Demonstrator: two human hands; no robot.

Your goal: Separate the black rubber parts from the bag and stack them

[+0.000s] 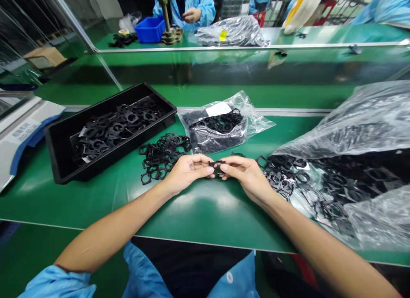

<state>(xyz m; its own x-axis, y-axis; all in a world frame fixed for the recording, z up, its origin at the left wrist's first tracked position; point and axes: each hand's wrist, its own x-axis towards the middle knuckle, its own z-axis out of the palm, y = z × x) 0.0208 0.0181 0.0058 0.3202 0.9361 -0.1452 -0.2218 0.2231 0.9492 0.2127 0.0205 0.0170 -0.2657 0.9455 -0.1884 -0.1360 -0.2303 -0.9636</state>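
Observation:
Between my two hands, above the green table (205, 217), is a small black plastic ring-shaped part (218, 166). Thumb and fingers of my left hand (192, 172) pinch its left side. On its right side my right hand (241, 172) pinches it in the same way. A loose pile of black ring parts (160, 161) lies just left of my left hand. Beyond my hands sits a clear plastic bag (221, 127) with black parts inside. More black ring parts (282, 178) spill out to the right, close to my right wrist.
A black tray (115, 157) full of black parts stands at the left. At the right lies a large open plastic bag (361, 118). Across a low divider, a blue bin (150, 30) and another wrapped bag (233, 31) are near a co-worker's hand (192, 15).

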